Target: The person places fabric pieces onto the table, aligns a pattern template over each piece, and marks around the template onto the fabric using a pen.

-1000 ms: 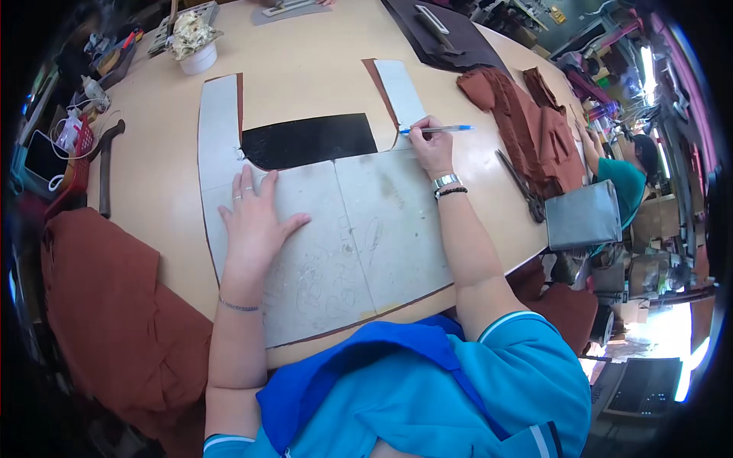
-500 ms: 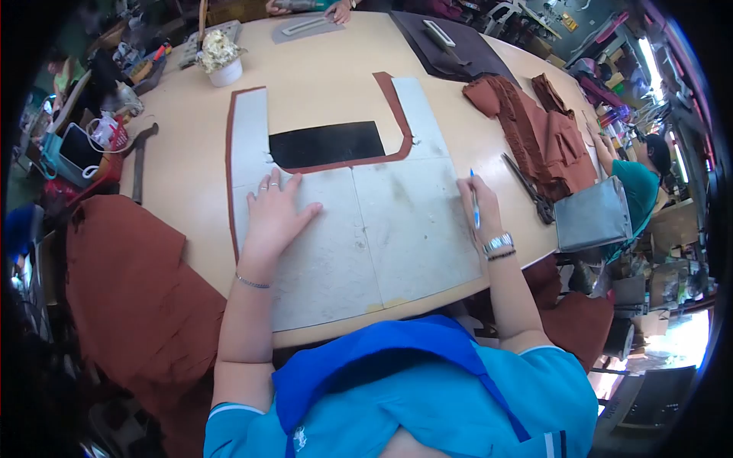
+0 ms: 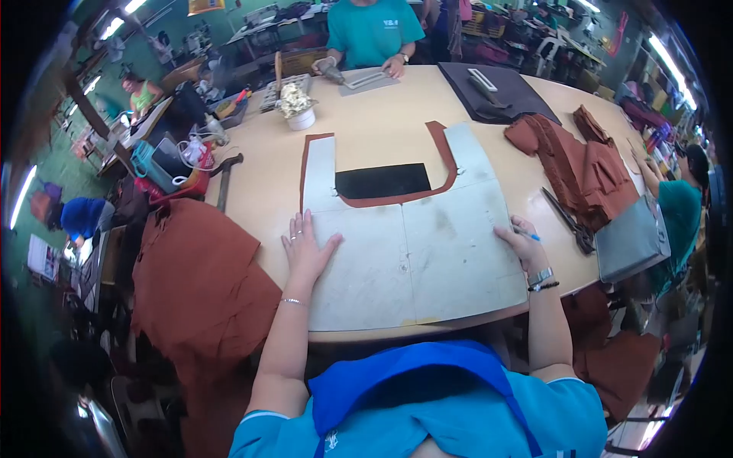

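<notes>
Step, as judged: grey card (image 3: 458, 252) being handled by its two sides over a brown sheet (image 3: 445, 149). Both lie flat on the worktop (image 3: 259, 149), in front of the person. Brown shows along the card's cutout and outside its upper left strip; none seen along the near edge. A black piece (image 3: 385, 182) lies within the cutout.

Left hand (image 3: 308, 250): fingers and thumb spread apart, laid over the card's left edge. Right hand (image 3: 522, 244): grip closed on a pen (image 3: 527, 233), fingers also touching the card's right edge; whether they pinch it, cannot tell. The pen's blue end points away from the card.

Next move, judged: calls for even handling at both sides, so card and sheet do not slip out of line or bend, and for the pen to be kept clear of the surface unless a line is wanted.

Containers:
- White pot (image 3: 302, 120), upright: pale crumpled stuff (image 3: 294, 99) heaped above the rim.
- Red basket (image 3: 197, 183), left, near the hammer (image 3: 226, 179): white cable (image 3: 183, 153) trails at it; full contents too small to tell.
- Grey box (image 3: 632, 240), right, just beside the scissors (image 3: 569, 221): contents not visible.
</notes>
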`<state>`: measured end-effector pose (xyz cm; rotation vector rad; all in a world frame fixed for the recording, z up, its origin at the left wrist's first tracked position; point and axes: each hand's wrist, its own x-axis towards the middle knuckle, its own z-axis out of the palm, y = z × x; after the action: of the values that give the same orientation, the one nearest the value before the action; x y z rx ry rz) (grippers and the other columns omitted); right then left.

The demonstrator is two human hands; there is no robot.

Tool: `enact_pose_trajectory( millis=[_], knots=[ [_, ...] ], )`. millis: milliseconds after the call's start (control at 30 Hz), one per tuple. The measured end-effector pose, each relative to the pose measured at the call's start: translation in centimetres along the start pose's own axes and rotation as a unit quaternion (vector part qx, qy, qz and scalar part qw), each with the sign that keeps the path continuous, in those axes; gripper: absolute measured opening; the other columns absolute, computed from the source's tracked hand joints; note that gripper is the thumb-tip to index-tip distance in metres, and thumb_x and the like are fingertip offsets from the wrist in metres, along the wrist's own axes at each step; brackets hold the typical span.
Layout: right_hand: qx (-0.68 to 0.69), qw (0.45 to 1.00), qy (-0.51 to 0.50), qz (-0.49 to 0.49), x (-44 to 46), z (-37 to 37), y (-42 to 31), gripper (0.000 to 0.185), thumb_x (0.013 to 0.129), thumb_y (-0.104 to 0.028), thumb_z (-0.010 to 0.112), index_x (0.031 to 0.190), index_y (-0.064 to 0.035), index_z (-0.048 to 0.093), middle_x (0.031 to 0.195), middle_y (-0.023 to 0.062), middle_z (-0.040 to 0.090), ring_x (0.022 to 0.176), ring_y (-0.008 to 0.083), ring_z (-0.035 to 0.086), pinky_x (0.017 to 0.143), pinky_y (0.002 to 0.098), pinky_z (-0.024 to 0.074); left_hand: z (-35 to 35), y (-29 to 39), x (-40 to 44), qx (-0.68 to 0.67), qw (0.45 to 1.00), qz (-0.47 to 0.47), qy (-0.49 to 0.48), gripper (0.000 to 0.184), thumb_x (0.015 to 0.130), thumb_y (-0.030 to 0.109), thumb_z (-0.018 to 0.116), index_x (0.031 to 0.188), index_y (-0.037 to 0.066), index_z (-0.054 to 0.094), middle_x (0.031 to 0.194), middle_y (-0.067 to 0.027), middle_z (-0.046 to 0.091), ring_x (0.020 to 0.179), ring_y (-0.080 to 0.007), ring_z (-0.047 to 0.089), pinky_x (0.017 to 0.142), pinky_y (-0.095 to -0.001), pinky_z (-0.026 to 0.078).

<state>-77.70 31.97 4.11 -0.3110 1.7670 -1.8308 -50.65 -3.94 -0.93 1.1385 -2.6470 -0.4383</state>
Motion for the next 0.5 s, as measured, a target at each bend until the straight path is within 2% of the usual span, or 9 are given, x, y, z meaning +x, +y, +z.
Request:
enact_pose_trajectory(
  millis=[133, 167, 233, 267, 333, 367, 433, 467, 500],
  knots=[
    [-0.167, 0.974, 0.054, -0.140, -1.5, -1.8, -1.4, 0.036, 0.088, -0.021, 0.071, 0.112, 0.0024, 0.058, 0.100, 0.0063, 0.066, 0.082, 0.0095, 0.059, 0.072, 0.0256, 0.0497, 0.3, -0.9, 0.8, -0.090, 0.996, -0.026, -0.010, 0.088, 0.092, 0.065, 0.041, 0.152, 0.005, 0.018, 0.156, -0.0227, 0.021, 0.146, -0.0353, 0.016, 0.114, -0.0612, 0.013],
    [-0.124, 0.963, 0.072, -0.229, -1.6, -2.2, -1.8, 0.033, 0.090, -0.023, 0.069, 0.110, 0.0007, 0.060, 0.098, 0.0048, 0.066, 0.081, 0.0100, 0.058, 0.072, 0.0262, 0.0485, 0.8, -1.1, 1.0, -0.079, 0.996, -0.031, 0.002, 0.087, 0.092, 0.064, 0.040, 0.152, 0.005, 0.019, 0.156, -0.0220, 0.021, 0.146, -0.0352, 0.016, 0.114, -0.0616, 0.013],
    [-0.150, 0.950, 0.112, -0.251, -2.8, -4.8, -4.3, 0.030, 0.091, -0.022, 0.068, 0.111, -0.0014, 0.060, 0.099, 0.0032, 0.066, 0.082, 0.0100, 0.059, 0.075, 0.0264, 0.0488, 1.6, -1.5, 1.1, -0.058, 0.997, -0.042, 0.023, 0.085, 0.094, 0.063, 0.039, 0.152, 0.004, 0.021, 0.156, -0.0205, 0.022, 0.146, -0.0351, 0.017, 0.113, -0.0625, 0.013],
    [-0.037, 0.957, 0.142, -0.250, -3.3, -5.4, -5.0, 0.028, 0.092, -0.021, 0.066, 0.112, -0.0022, 0.060, 0.100, 0.0037, 0.067, 0.084, 0.0105, 0.060, 0.076, 0.0267, 0.0496, 1.5, -1.3, 1.0, -0.020, 0.996, -0.079, 0.035, 0.084, 0.094, 0.062, 0.039, 0.151, 0.003, 0.022, 0.156, -0.0194, 0.022, 0.146, -0.0351, 0.017, 0.113, -0.0633, 0.013],
    [-0.008, 0.938, 0.236, -0.253, -3.0, -9.0, -5.3, 0.027, 0.092, -0.021, 0.066, 0.111, -0.0021, 0.060, 0.102, 0.0048, 0.068, 0.086, 0.0125, 0.062, 0.077, 0.0278, 0.0514, 1.4, -0.6, 0.9, 0.057, 0.985, -0.151, 0.059, 0.084, 0.094, 0.062, 0.039, 0.150, 0.002, 0.025, 0.157, -0.0171, 0.023, 0.146, -0.0351, 0.017, 0.112, -0.0648, 0.013],
    [-0.013, 0.924, 0.279, -0.260, -2.1, -12.1, -4.3, 0.036, 0.093, -0.021, 0.065, 0.121, 0.0000, 0.057, 0.113, 0.0101, 0.064, 0.096, 0.0174, 0.061, 0.086, 0.0314, 0.0499, 1.8, -0.7, 0.9, 0.081, 0.983, -0.147, 0.077, 0.077, 0.093, 0.059, 0.045, 0.147, 0.005, 0.034, 0.156, -0.0148, 0.026, 0.145, -0.0340, 0.020, 0.111, -0.0661, 0.015],
    [-0.298, 0.731, 0.458, -0.409, -1.9, -13.7, -4.0, 0.044, 0.094, -0.022, 0.065, 0.129, 0.0009, 0.051, 0.124, 0.0142, 0.058, 0.107, 0.0210, 0.057, 0.094, 0.0345, 0.0460, 0.4, 0.3, 0.4, 0.044, 0.989, -0.125, 0.058, 0.069, 0.092, 0.055, 0.051, 0.143, 0.010, 0.041, 0.155, -0.0144, 0.027, 0.145, -0.0327, 0.019, 0.110, -0.0666, 0.016],
    [-0.333, 0.697, 0.462, -0.436, -1.9, -13.7, -3.6, 0.050, 0.094, -0.021, 0.064, 0.135, 0.0010, 0.045, 0.133, 0.0161, 0.050, 0.118, 0.0238, 0.051, 0.101, 0.0367, 0.0406, -0.1, 0.7, 0.2, 0.024, 0.992, -0.114, 0.050, 0.066, 0.091, 0.053, 0.054, 0.142, 0.013, 0.045, 0.155, -0.0143, 0.027, 0.146, -0.0321, 0.019, 0.110, -0.0668, 0.017],
    [-0.366, 0.659, 0.468, -0.461, -2.2, -12.9, -3.6, 0.057, 0.094, -0.021, 0.063, 0.141, 0.0012, 0.040, 0.142, 0.0180, 0.043, 0.128, 0.0267, 0.045, 0.108, 0.0388, 0.0352, 0.1, 0.9, -0.1, 0.027, 0.990, -0.085, 0.108, 0.051, 0.089, 0.048, 0.060, 0.129, 0.016, 0.056, 0.142, -0.0156, 0.046, 0.137, -0.0292, 0.037, 0.108, -0.0596, 0.028]
  ],
)
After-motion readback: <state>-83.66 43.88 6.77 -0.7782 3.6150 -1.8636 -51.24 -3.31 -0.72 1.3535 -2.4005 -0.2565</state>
